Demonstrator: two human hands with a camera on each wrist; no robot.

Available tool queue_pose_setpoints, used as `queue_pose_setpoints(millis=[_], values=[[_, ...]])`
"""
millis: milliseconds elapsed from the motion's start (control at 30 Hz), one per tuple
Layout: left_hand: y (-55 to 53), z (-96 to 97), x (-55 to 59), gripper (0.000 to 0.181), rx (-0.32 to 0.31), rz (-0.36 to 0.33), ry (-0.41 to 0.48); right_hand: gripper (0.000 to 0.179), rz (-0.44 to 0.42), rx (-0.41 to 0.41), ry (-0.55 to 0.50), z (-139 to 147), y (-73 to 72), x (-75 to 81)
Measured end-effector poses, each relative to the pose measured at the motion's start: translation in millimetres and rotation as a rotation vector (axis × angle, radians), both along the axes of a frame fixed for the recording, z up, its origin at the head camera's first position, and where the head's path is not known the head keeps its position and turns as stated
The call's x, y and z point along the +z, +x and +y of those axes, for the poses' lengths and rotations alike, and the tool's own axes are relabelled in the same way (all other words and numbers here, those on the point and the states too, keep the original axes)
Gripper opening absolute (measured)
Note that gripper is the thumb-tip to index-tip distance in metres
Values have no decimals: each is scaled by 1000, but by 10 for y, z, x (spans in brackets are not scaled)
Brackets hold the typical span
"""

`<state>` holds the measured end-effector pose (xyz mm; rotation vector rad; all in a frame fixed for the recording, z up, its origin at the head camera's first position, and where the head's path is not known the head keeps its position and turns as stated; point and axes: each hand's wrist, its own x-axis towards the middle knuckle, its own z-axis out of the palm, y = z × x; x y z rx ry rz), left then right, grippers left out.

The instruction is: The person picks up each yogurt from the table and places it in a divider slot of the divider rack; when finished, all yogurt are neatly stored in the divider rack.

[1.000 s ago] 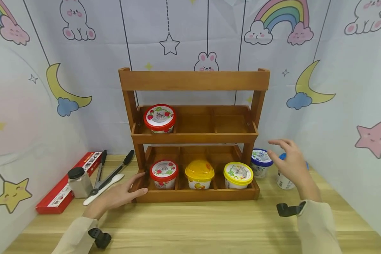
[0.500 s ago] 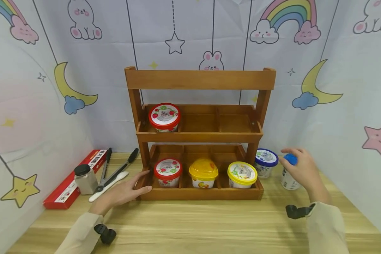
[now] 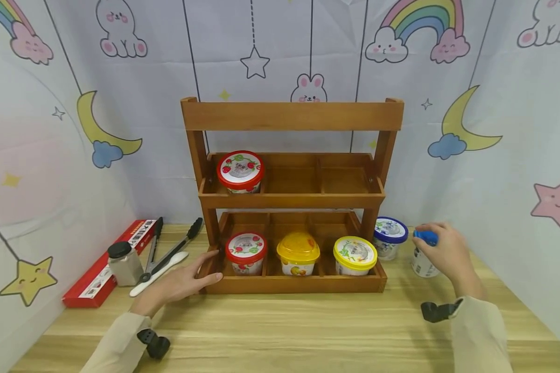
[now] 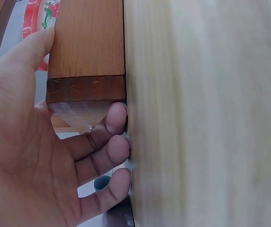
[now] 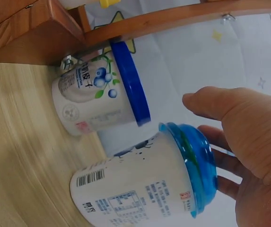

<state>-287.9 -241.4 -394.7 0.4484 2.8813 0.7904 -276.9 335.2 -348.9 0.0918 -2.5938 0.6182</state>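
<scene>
step: right hand [image 3: 448, 254] closing over blue-lid cup [image 5: 144, 189], grip wide, not yet clamped
left hand [image 3: 179, 285]: flat, bracing rack [image 3: 291, 282]
next: likely needs fingers curled round lid

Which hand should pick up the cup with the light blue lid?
Probably the right hand: it is already over the light-blue-lidded cup, fingers around the lid. The left hand is far off, resting against the wooden rack.
</scene>
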Motion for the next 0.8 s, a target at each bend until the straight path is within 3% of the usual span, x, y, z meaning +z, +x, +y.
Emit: queue_pose_setpoints(millis=[800], values=[[3, 2, 7, 78, -3, -10, 6, 45, -37, -73, 23, 116, -12, -86]])
